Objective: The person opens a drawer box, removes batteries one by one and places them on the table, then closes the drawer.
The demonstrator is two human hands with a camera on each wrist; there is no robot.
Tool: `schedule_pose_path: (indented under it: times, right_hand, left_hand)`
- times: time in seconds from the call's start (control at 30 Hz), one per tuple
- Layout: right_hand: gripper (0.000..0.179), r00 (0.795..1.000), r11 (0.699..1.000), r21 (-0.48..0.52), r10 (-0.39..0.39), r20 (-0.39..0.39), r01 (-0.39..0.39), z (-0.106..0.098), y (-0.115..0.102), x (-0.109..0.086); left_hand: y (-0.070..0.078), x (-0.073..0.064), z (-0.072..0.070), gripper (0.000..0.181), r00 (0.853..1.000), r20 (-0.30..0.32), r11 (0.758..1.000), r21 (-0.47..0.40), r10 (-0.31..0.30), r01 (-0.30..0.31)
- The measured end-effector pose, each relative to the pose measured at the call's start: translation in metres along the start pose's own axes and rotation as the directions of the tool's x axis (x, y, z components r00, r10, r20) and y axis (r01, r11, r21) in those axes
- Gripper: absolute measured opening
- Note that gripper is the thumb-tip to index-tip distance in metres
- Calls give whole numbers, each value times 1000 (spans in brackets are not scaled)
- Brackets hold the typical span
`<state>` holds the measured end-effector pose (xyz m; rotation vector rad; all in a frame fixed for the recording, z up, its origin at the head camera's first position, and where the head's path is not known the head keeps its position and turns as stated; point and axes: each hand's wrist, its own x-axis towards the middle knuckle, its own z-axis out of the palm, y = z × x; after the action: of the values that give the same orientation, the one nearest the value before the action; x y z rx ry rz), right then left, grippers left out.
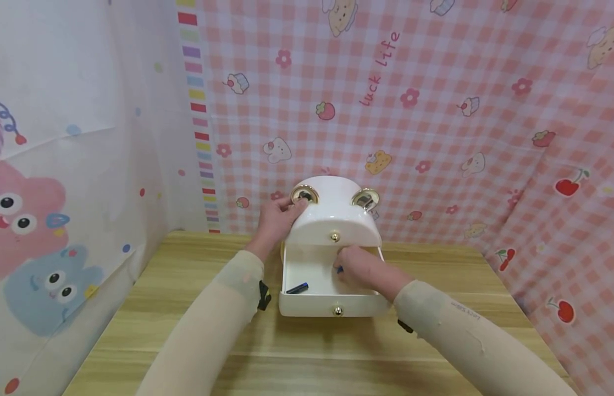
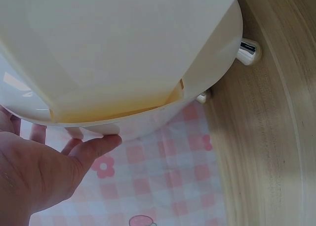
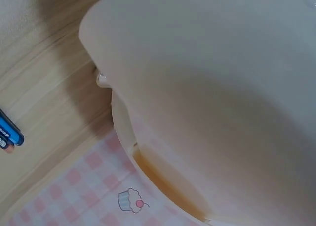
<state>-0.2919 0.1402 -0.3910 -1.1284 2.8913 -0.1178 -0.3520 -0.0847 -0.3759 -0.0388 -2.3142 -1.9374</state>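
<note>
A white drawer box (image 1: 330,190) with gold-rimmed ears and gold knobs stands near the table's back edge. Its lower drawer (image 1: 311,305) is pulled out. My left hand (image 1: 279,220) grips the box's upper left side beside the ear; the left wrist view shows its thumb and fingers at the box's edge. My right hand (image 1: 358,267) is inside the drawer with curled fingers, and a small blue object (image 1: 339,270) shows at the fingertips, mostly hidden. In the drawer's front left corner lies a dark pen-like stick (image 1: 298,288) with a blue end.
The upper drawer with its gold knob (image 1: 335,237) is closed. Wooden tabletop (image 1: 198,330) surrounds the box, and a pink checked cloth (image 1: 410,132) hangs behind it. A blue and black lettered object (image 3: 10,131) is cut off at the right wrist view's left edge.
</note>
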Motion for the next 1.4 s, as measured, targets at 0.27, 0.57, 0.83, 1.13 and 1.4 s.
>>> schedule_pose_path:
  times: [0.27, 0.57, 0.83, 1.13, 1.4]
  right_hand:
    - [35, 998, 999, 42, 37, -56, -35, 2, 3, 0]
    - [15, 992, 993, 14, 118, -36, -118, 0, 1, -4]
    - [10, 989, 990, 13, 138, -58, -138, 1, 3, -7]
    - [17, 988, 976, 177, 139, -66, -126, 3, 3, -10]
    - [20, 994, 888, 451, 108, -12, -91, -15, 1, -21]
  left_hand:
    - [0, -1, 0, 44, 1000, -9, 1000, 3, 5, -5]
    - [0, -1, 0, 46, 1000, -11, 1000, 3, 0, 0]
    - [0, -2, 1, 46, 1000, -14, 1000, -2, 1, -1]
    - [-1, -1, 1, 45, 1000, -17, 1000, -4, 0, -1]
    - [0, 1, 1, 44, 1000, -10, 1000, 2, 7, -7]
